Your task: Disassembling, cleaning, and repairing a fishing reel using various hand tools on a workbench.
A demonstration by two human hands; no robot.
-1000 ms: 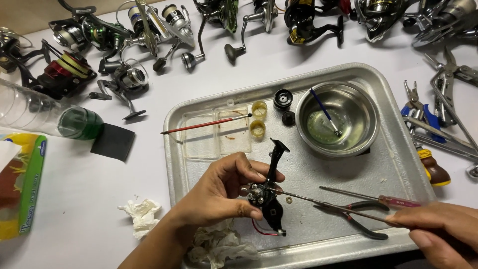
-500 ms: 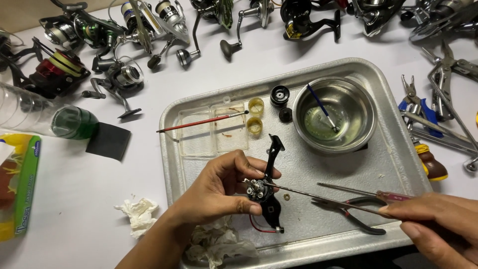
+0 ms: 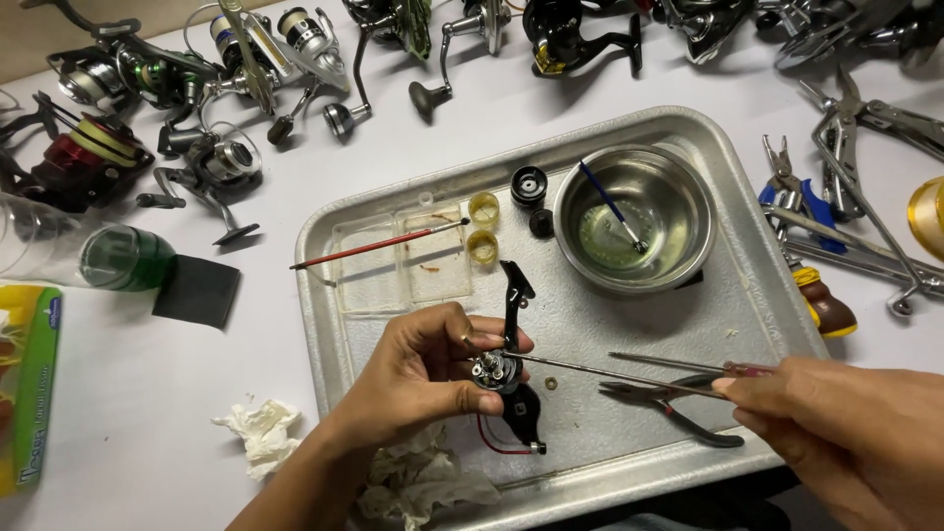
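Left hand (image 3: 418,379) grips reel body (image 3: 511,379) (screwdriver (image 3: 610,372) tip touching) w/ right hand (image 3: 846,433).

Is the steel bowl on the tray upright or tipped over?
Upright: the steel bowl sits rim-up on the tray, with a blue-handled brush resting inside.

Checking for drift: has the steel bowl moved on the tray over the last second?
No. The bowl sits in the same far right corner of the tray, beside the black cap.
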